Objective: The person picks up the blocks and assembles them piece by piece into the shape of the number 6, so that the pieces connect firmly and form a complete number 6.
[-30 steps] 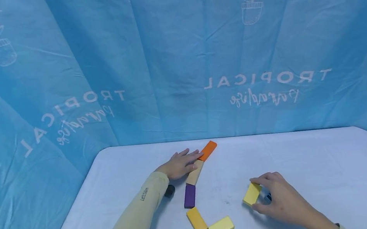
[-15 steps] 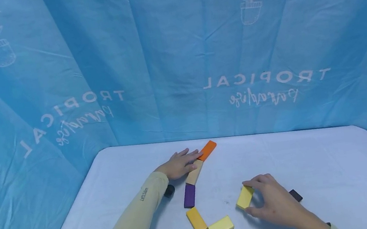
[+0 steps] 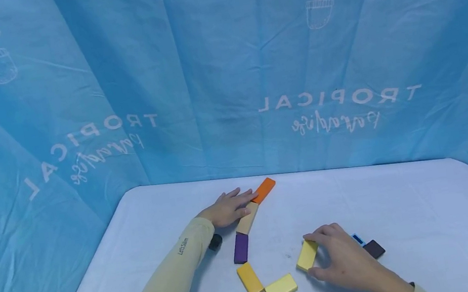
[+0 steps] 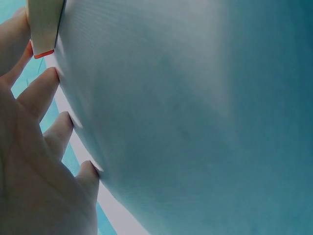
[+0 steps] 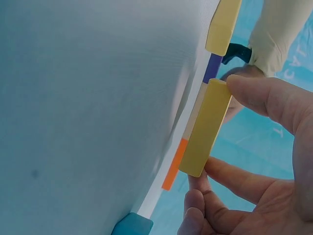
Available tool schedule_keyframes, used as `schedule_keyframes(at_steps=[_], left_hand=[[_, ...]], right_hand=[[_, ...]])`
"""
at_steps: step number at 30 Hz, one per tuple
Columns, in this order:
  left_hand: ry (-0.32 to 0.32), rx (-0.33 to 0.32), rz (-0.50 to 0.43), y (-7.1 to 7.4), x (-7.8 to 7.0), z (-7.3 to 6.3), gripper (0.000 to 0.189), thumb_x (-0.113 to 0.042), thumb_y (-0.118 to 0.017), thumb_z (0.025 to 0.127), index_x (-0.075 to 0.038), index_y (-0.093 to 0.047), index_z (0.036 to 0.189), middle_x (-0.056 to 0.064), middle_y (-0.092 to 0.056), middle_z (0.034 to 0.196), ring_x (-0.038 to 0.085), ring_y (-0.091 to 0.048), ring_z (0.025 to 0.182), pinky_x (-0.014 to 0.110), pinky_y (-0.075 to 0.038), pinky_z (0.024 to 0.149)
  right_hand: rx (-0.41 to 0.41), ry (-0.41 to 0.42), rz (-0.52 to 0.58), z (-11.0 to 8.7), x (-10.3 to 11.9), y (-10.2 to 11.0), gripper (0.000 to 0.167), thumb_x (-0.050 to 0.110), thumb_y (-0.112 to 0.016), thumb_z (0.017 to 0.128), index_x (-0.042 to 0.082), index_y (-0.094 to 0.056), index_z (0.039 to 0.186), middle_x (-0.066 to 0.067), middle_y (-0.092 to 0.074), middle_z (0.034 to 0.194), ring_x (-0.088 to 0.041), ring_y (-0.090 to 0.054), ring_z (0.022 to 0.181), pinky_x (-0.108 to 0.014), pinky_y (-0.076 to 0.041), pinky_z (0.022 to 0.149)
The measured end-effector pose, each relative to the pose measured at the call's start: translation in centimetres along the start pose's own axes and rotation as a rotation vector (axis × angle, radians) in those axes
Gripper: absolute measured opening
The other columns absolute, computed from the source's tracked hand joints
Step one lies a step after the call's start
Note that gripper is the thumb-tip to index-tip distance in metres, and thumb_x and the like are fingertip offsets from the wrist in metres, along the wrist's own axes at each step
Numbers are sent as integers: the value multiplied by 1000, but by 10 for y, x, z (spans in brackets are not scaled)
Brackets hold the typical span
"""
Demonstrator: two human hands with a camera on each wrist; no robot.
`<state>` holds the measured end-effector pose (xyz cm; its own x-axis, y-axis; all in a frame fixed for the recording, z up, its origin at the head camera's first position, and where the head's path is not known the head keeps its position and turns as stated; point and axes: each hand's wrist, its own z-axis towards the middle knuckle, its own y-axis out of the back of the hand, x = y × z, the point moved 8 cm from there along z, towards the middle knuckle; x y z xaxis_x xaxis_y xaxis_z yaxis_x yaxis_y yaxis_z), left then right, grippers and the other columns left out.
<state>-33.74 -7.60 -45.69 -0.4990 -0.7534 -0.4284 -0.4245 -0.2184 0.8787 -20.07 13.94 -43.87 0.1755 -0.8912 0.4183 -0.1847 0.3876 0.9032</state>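
My right hand [image 3: 344,257] pinches a yellow wooden block [image 3: 307,255] between thumb and fingers, one at each end. The right wrist view shows the yellow block [image 5: 205,128] lengthwise, close above the white tabletop. My left hand [image 3: 225,211] rests at the far end of a curved row of blocks, fingers spread. Its thumb touches a natural wood block [image 3: 247,218], and a fingertip meets an orange block [image 3: 266,189]. Toward me the row runs on with a purple block [image 3: 241,248], an amber block [image 3: 250,280] and a pale yellow block [image 3: 281,288], lying end to end.
Beyond my right hand lie a dark brown block [image 3: 374,249] and a small blue block [image 3: 358,239], partly hidden by that hand. A blue curtain [image 3: 226,92] with white print hangs behind the white table [image 3: 427,208].
My right hand has moved left with the yellow block, nearer the pale yellow block. The dark block and blue block behind that hand have come into view. My left hand stays put.
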Motion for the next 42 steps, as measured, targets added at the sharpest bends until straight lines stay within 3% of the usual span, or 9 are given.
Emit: schedule_keyframes(at_steps=[11, 42], left_hand=[[21, 8, 8, -1, 2, 2, 55, -39, -43, 108, -26, -30, 160, -3, -25, 165, 30, -10, 154, 56, -6, 122], [9, 5, 11, -2, 1, 1, 56, -43, -40, 108, -25, -29, 160, -3, -25, 166, 30, -9, 154, 56, -4, 122]], right_hand=[[60, 49, -20, 1, 6, -5, 65, 44, -90, 69, 12, -72, 122, 2, -64, 109, -18, -53, 107, -44, -53, 90], [80, 69, -70, 3, 11, -11, 66, 51, -90, 68, 10, -71, 116, 2, -65, 103, -18, -55, 101, -45, -52, 88]])
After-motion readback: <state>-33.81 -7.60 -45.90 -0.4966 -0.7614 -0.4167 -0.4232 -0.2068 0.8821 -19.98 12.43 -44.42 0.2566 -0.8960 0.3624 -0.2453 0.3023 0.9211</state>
